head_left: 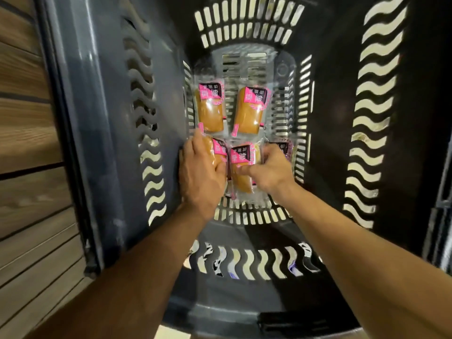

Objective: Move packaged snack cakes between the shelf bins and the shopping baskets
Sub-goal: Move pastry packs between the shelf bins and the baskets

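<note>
I look straight down into a deep dark grey shopping basket [102,133] with slotted walls. Several clear-wrapped golden snack cakes with pink and black labels lie on its floor. Two lie side by side at the far end: one on the left [210,111], one on the right [250,112]. My left hand [199,172] rests over a cake at the near left [216,150], fingers curled round it. My right hand [267,171] pinches the wrapper of the middle near cake [241,172]. A further cake [283,149] peeks out behind my right hand.
Wood-look planks [27,143] run down the left side outside the basket. The basket's near rim [220,314] lies below my forearms. A dark upright frame [440,216] stands at the right edge.
</note>
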